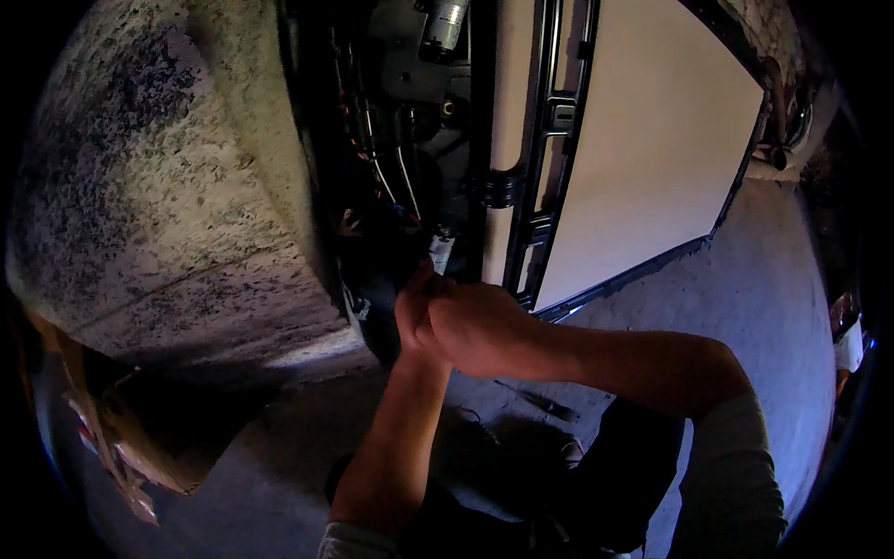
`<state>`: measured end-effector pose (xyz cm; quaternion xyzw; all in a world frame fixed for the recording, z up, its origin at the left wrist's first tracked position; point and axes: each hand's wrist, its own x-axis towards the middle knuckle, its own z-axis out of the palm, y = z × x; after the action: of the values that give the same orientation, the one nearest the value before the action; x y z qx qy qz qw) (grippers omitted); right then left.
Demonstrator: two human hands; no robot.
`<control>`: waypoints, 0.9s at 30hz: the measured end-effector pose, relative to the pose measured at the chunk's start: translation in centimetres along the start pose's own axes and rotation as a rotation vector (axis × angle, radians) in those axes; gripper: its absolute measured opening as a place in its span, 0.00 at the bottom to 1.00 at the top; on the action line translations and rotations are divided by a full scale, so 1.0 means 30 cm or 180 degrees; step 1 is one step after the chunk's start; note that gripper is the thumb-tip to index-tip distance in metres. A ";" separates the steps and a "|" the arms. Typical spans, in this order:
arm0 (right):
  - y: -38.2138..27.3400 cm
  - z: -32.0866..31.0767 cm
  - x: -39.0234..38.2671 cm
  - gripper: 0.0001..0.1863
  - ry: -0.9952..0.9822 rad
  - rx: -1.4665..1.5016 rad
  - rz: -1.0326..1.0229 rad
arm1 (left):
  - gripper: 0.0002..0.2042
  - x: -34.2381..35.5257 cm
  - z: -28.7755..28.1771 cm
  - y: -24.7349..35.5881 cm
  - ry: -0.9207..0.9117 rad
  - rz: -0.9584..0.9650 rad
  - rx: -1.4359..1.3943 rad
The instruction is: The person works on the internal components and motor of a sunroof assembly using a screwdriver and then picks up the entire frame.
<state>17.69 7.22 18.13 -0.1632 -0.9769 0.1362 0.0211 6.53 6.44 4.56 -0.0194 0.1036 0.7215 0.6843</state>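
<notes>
My left hand (412, 312) and my right hand (470, 326) overlap at the bottom of a dark, open equipment bay (405, 74); the right covers much of the left, both with fingers curled, and what they grip is hidden. Just above my fingers is a silver cylinder (441, 250). Higher in the bay are another silver cylinder (448, 23), thin wires (382, 172), a small brass-coloured fitting (448, 108) and a black ribbed part (498, 191) at the right side.
A pale panel (652, 140) with black framing fills the upper right. A mottled, rough surface (168, 168) rises at left, cardboard-like scraps (140, 447) below it. My knee and foot rest over the grey concrete floor (764, 279), where a thin dark tool (549, 405) lies.
</notes>
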 end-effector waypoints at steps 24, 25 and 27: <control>0.041 0.054 0.003 0.15 0.0246 -0.0778 -0.0445 | 0.19 -0.066 0.035 0.038 0.0111 -0.0274 0.0209; 0.037 0.041 0.005 0.13 0.0086 -0.0690 -0.0466 | 0.18 -0.073 0.033 0.034 0.0159 -0.0259 0.0180; 0.022 -0.003 0.012 0.09 -0.0231 -0.0509 -0.0506 | 0.17 -0.058 -0.013 0.028 0.0074 -0.0339 0.0143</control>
<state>17.56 7.96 18.02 -0.0813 -0.9946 0.0616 -0.0167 5.75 4.62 4.57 -0.0179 0.1266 0.6813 0.7207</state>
